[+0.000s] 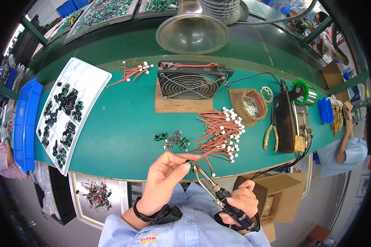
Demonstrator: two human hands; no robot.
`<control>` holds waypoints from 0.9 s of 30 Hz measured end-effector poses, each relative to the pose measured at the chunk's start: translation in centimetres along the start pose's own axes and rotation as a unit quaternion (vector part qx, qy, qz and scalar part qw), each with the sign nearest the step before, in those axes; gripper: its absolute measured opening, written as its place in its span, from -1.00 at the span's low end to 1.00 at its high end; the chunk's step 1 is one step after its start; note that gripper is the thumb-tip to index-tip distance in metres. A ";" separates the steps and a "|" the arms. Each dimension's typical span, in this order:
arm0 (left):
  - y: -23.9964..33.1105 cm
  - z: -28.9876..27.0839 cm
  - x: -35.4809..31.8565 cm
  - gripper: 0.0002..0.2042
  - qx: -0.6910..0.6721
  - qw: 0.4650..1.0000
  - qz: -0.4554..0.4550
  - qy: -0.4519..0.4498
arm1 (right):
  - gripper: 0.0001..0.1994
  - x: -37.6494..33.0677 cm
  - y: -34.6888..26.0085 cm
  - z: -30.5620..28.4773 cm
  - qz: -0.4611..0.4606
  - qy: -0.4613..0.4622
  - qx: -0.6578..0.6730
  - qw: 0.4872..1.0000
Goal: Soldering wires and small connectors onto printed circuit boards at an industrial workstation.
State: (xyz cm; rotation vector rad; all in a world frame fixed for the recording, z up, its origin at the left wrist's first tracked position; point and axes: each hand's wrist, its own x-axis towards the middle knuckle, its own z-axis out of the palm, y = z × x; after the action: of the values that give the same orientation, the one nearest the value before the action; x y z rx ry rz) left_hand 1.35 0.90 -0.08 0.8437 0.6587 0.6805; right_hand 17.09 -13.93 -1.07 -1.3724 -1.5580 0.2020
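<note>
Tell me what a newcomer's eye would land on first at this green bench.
At the near edge, the left hand pinches a small green circuit part while the right hand holds a black-handled soldering iron with its tip at that part. Just behind lies a heap of red wires with white plugs, and farther back a black square grille fan stands on a brown board. To the left sits a white compartment tray of dark green parts.
</note>
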 end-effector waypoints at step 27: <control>-0.1 0.5 -0.3 -0.95 -0.003 1.000 0.020 -0.001 | -0.61 -0.8 -0.1 -0.1 -0.005 -0.002 -0.001 1.000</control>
State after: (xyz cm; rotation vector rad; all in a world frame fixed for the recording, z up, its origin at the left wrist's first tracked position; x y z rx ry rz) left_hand 1.56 0.39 0.18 0.8542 0.6396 0.7183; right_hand 16.97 -14.64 -1.35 -1.3664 -1.5680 0.1972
